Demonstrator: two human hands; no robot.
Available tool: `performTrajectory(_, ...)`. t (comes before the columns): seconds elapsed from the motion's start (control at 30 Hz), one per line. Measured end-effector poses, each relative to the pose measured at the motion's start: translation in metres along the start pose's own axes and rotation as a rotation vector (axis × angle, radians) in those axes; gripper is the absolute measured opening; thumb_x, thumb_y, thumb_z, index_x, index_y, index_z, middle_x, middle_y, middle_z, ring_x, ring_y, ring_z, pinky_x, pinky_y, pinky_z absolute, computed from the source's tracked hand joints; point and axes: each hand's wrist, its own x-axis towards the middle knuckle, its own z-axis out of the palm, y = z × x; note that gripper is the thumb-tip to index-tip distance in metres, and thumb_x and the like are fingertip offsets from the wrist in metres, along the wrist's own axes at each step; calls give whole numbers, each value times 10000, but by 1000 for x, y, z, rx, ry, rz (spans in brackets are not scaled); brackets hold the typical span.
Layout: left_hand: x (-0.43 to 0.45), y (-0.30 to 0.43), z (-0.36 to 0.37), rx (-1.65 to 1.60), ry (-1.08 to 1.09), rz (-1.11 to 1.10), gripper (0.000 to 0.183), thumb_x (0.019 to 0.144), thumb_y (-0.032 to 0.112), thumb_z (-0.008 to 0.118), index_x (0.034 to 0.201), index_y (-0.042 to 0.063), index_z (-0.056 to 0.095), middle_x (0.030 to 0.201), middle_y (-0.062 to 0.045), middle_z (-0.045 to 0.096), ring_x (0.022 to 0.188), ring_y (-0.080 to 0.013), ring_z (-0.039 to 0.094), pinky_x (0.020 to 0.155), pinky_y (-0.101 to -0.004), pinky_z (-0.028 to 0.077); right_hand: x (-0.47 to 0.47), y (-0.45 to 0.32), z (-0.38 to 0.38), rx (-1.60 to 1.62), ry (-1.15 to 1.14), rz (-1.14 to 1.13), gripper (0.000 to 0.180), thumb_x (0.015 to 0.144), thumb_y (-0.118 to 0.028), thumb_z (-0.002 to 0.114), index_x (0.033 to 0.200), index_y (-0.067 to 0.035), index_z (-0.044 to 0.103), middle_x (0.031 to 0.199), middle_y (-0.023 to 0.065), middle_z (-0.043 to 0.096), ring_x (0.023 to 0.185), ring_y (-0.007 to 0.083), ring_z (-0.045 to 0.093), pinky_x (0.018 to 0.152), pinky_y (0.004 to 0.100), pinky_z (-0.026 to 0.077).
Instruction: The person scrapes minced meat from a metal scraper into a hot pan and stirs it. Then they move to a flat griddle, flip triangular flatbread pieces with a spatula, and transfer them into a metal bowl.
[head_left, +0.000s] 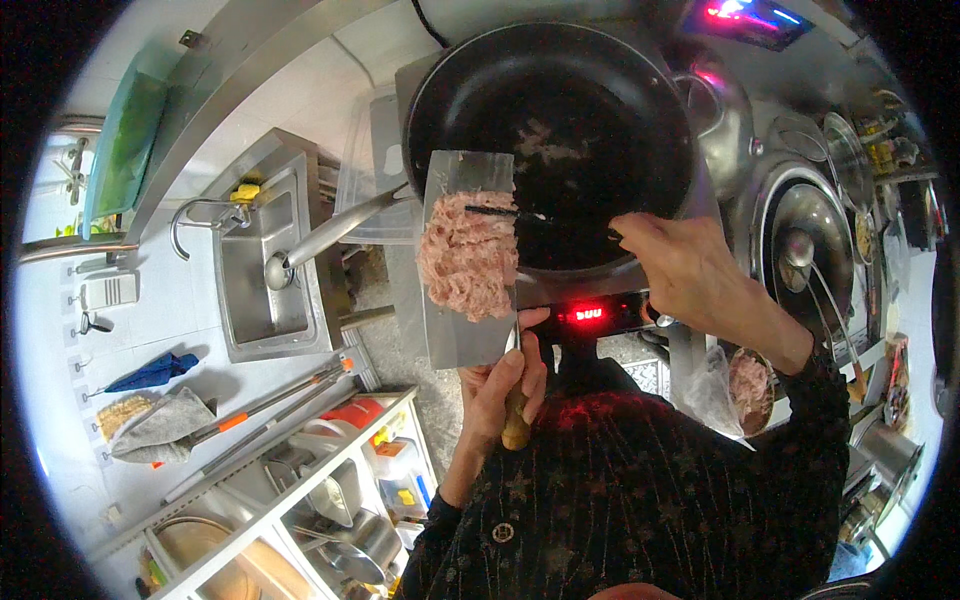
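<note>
My left hand (504, 382) grips the wooden handle of a broad cleaver (469, 349), its blade level at the left rim of a black pan (637, 82). A ridged slab of raw minced meat (469, 262) covers much of the blade. My right hand (682, 274) is over the pan's near right side, fingers pinched together. A slim dark stick (491, 211), like a chopstick, touches the meat and points toward that hand; its middle is lost against the dark pan. A small pale patch (553, 142) lies on the pan's bottom.
Under the pan is a cooker with a lit red display (589, 313). The pan's long metal handle (345, 229) reaches left over a steel sink (277, 322). At right are a wok (802, 262) with a ladle, a steel kettle (724, 127), and a bowl of minced meat (750, 386).
</note>
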Motion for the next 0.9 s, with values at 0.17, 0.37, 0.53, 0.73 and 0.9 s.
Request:
performTrajectory(0.17,0,0,4,-56,-41,-29,480,1003,250,549,1373,-49,486,645,-25,446,399,-105,414,365,-223,332,-5,6,4,-84,-13,12,258,758,-14,605,1008,-33,548,807,157,662,721,382,675,594,478,534)
performTrajectory(0.37,-1,-1,11,-120,-30,-23,510,989,258,568,1369,-70,477,639,-25,444,389,-108,408,350,-228,322,0,8,11,-138,39,-4,286,737,-19,610,1016,-30,549,808,168,659,716,380,677,577,477,533)
performTrajectory(0.53,1,-1,12,-108,-46,-63,531,990,267,577,1380,-75,462,646,-26,449,392,-110,414,349,-233,326,15,17,10,-154,-6,31,336,754,36,609,1088,4,608,882,190,680,765,388,670,634,446,525)
performTrajectory(0.73,-1,1,10,-142,-25,-41,531,1003,263,553,1401,-68,439,663,-28,454,399,-110,411,355,-229,336,14,11,-4,-154,168,-51,273,755,-39,633,1023,-36,581,860,166,682,736,379,681,600,468,539)
performTrajectory(0.9,-1,4,7,-178,-36,-15,532,1005,262,545,1407,-66,430,658,-27,445,394,-107,407,351,-227,331,12,8,6,-150,5,-25,287,762,-83,651,1035,-32,578,859,161,682,736,375,683,607,474,541)
